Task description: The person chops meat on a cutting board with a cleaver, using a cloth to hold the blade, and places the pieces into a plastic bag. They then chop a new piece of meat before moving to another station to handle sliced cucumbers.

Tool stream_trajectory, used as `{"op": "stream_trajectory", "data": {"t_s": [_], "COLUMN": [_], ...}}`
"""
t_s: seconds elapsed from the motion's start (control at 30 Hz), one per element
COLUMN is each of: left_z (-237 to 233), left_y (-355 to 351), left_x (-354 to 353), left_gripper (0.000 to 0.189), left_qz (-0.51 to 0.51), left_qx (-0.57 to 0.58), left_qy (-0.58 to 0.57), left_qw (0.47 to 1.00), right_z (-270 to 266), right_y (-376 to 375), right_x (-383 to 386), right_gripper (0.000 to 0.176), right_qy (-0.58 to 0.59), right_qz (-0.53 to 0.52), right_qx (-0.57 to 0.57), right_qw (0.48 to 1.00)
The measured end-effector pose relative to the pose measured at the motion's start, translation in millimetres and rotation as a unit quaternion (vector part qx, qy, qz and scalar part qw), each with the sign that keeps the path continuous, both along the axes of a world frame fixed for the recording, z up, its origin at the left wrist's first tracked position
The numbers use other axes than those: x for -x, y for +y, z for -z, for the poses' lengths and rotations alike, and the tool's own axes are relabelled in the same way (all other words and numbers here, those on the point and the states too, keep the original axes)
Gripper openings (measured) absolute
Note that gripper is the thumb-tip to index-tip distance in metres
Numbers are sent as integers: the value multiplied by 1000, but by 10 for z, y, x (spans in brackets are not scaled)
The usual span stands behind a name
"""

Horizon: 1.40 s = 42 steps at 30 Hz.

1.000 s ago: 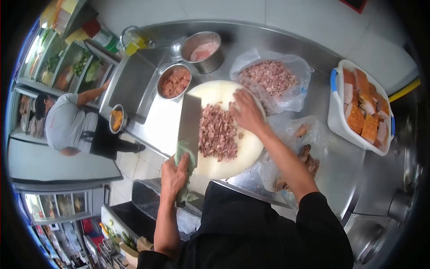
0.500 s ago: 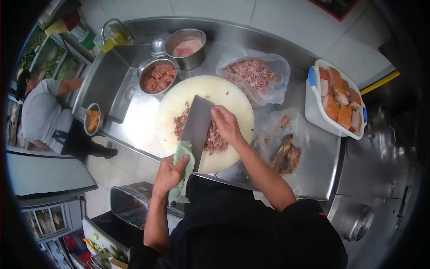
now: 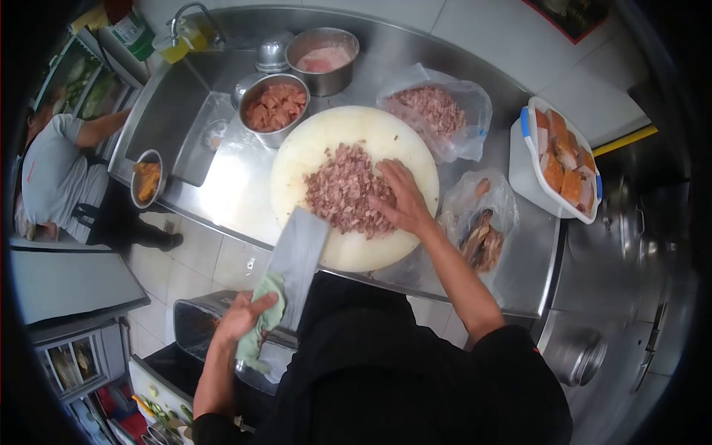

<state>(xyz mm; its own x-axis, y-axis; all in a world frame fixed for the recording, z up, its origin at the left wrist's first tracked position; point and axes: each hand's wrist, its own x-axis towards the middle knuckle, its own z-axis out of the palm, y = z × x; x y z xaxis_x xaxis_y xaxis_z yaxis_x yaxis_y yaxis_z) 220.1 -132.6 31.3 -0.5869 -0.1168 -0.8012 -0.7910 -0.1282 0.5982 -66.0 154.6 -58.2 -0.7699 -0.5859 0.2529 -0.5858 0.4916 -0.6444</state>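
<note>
Fingers of our right hand [image 3: 406, 204] spread at the chopped meat [image 3: 345, 185], cleaver [image 3: 297, 259] drawn back

We see that the cleaver has just left the middle of the round board [image 3: 363, 256], where it lay across the chopped meat. It now slants over the board's near left edge, its broad blade angled back towards our body. That leaves the chopped meat uncovered, in one loose mound at the centre of the board, with only our right hand at it.

Our right hand is ungripped and open wide, fingers apart and thumb stretched out, at the right side of the mound. The thumb reaches over the nearest pieces; we cannot tell how firmly it presses. Our left hand [image 3: 241, 317] is closed round the cleaver's handle, which is wrapped in a green cloth [image 3: 268, 304].

Beyond the board, to the right, a clear bag [image 3: 475, 126] holds more chopped pieces, and a second bag [image 3: 504, 208] with darker chunks lies nearer us. Just beside the board's far left edge stands a metal bowl [image 3: 275, 139] of cut meat, with a metal pot [image 3: 337, 81] behind it.
</note>
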Motion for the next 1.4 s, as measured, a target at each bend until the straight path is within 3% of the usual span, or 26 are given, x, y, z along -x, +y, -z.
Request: {"op": "stream_trajectory", "data": {"t_s": [0.03, 0.13, 0.27, 0.5, 0.57, 0.7, 0.87, 1.0, 1.17, 1.23, 1.37, 1.4], "left_z": [4, -60, -5, 451, 406, 185, 120, 4, -186, -211, -176, -128], "left_y": [-19, -9, 175, 574, 616, 660, 739, 897, 1266, 1406, 1615, 1640], "left_x": [-60, -104, 242, 881, 900, 805, 875, 1158, 2120, 2602, 3363, 3488], "left_gripper": [32, 34, 35, 34, 33, 28, 28, 27, 29, 26, 23, 21], "left_qz": [3, 47, 66, 69, 73, 68, 34, 25, 91, 125, 86, 37], "left_qx": [-1, -38, -111, -207, -201, -193, -210, -207, -176, -181, -164, -198], "left_qy": [-6, -78, -93, 45, 57, 36, 24, 33, 110, 143, 82, 57], "left_qw": [1000, 995, 987, 975, 975, 978, 977, 977, 974, 965, 979, 978], "right_z": [21, -57, -76, 80, 87, -199, -292, -511, -659, -645, -344, -146], "right_y": [-26, -122, -276, -472, -452, -422, -376, -221, 179, 351, 455, 434], "right_x": [-53, -247, -534, -718, -724, -803, -646, -316, 641, 1140, 2078, 2289], "right_gripper": [87, 102, 107, 83, 68, 57, 55, 55, 53, 55, 51, 50], "right_qy": [7, 26, 17, 11, -5, -1, 13, 33, 88, 31, 27, 47], "right_qz": [-18, -38, 13, 123, 141, 142, 119, 120, 133, 122, 107, 118], "right_qx": [-24, -37, -30, 39, 66, 112, 127, 130, 120, 121, 140, 113], "right_qw": [1000, 998, 999, 992, 988, 983, 985, 984, 980, 985, 984, 985]}}
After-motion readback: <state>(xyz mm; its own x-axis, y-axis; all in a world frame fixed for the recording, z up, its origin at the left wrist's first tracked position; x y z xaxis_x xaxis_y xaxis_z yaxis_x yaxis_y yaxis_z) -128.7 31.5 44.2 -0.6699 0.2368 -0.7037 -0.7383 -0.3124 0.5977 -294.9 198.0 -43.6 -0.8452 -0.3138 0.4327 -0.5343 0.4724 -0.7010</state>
